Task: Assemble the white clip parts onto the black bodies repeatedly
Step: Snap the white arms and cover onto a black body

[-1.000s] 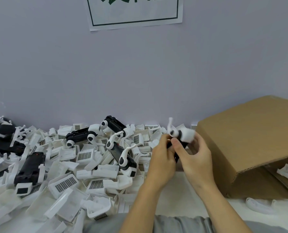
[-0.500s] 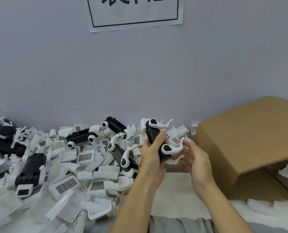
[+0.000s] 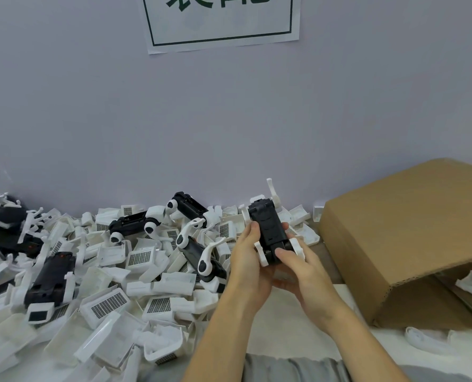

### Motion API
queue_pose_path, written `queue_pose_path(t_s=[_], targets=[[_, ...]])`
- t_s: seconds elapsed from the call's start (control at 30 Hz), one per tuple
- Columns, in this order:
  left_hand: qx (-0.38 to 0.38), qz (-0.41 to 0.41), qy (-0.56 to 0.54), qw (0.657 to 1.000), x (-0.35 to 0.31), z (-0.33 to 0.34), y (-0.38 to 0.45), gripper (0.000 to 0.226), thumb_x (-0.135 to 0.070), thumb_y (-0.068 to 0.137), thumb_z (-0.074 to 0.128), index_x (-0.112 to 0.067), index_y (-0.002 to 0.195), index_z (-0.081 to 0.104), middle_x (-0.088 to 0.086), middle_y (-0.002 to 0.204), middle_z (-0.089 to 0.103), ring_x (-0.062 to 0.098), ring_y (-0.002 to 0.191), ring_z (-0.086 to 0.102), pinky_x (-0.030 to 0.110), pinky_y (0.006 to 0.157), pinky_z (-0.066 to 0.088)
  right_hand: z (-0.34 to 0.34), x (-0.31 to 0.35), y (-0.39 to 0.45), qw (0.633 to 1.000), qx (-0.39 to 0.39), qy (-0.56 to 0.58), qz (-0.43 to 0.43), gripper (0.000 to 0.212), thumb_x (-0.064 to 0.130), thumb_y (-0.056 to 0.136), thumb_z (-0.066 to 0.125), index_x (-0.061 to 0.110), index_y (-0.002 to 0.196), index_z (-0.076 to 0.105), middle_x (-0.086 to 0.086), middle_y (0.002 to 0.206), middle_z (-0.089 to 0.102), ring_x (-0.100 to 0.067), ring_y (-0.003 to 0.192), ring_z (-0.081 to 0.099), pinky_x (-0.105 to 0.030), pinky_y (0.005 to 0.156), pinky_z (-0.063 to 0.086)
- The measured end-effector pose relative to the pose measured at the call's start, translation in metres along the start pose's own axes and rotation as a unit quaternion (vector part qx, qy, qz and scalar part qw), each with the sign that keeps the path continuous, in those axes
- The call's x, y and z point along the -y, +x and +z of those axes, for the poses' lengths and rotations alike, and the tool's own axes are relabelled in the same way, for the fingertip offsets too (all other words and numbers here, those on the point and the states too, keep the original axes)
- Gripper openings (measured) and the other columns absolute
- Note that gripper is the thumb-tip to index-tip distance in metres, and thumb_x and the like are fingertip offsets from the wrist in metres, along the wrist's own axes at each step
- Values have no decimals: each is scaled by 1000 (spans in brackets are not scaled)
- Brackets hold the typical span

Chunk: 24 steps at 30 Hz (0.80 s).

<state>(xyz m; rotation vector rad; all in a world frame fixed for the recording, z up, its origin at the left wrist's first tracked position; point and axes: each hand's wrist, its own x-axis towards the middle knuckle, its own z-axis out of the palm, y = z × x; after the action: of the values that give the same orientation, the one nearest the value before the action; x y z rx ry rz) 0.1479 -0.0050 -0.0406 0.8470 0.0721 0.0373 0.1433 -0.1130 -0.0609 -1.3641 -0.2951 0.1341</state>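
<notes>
Hands, left (image 3: 247, 260) and right (image 3: 302, 267), grip black body (image 3: 269, 230) bearing white clips (image 3: 273, 193).

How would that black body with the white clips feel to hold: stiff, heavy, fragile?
Probably stiff: the black body keeps its shape between the left hand and right hand. Likely light, being held aloft by fingers. Its thin white clip sticks out and might snap.

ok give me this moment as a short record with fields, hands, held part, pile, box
left hand: holds the black body from its left side
right hand: thumb pressed on the body's near end
held part: black body with white clip parts fitted, far end tilted up
pile: loose white parts and several assembled units to the left
cardboard box: on its side at right, opening toward the camera
</notes>
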Motion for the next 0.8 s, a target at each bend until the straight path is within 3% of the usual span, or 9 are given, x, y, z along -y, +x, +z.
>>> queue_pose_path(t_s=[0.1, 0.27, 0.47, 0.6, 0.8], targets=[[6, -16, 5, 1000, 0, 0, -2, 46, -37, 105, 43, -4, 132, 62, 15, 107, 73, 29, 84, 71, 38, 71, 60, 1, 0, 1, 1000, -11, -7, 15, 28, 13, 102, 50, 30, 115, 67, -9, 109, 75, -24, 96, 71, -38, 76, 57], [7, 0, 40, 999, 3, -1, -1, 44, -38, 105, 43, -7, 130, 63, 11, 104, 74, 27, 80, 71, 34, 63, 58, 1, -2, 2, 999, -29, -28, 30, 21, 13, 100, 50, 21, 112, 66, -11, 103, 75, -26, 91, 72, -39, 77, 59], [14, 16, 46, 999, 3, -1, -2, 39, -35, 105, 43, -10, 127, 65, 10, 103, 75, 29, 85, 68, 37, 67, 58, 0, -3, 1, 999, -15, -32, 18, 20, 15, 98, 53, 23, 111, 66, -8, 99, 75, -26, 89, 71, -41, 78, 59], [11, 26, 52, 998, 4, -1, -1, 40, -35, 105, 43, -9, 127, 64, 12, 103, 74, 34, 90, 63, 44, 78, 52, -1, -4, 0, 999, 8, -33, 16, 35, 30, 76, 55, 25, 109, 67, -5, 95, 74, -21, 86, 68, -35, 74, 52], [17, 33, 51, 998, 4, -1, -2, 33, -32, 106, 44, -13, 121, 66, 10, 99, 74, 30, 84, 66, 42, 76, 53, -1, -5, 1, 999, 0, -47, 17, 34, 33, 76, 54, 28, 106, 67, -5, 99, 76, -20, 89, 70, -31, 72, 52]])
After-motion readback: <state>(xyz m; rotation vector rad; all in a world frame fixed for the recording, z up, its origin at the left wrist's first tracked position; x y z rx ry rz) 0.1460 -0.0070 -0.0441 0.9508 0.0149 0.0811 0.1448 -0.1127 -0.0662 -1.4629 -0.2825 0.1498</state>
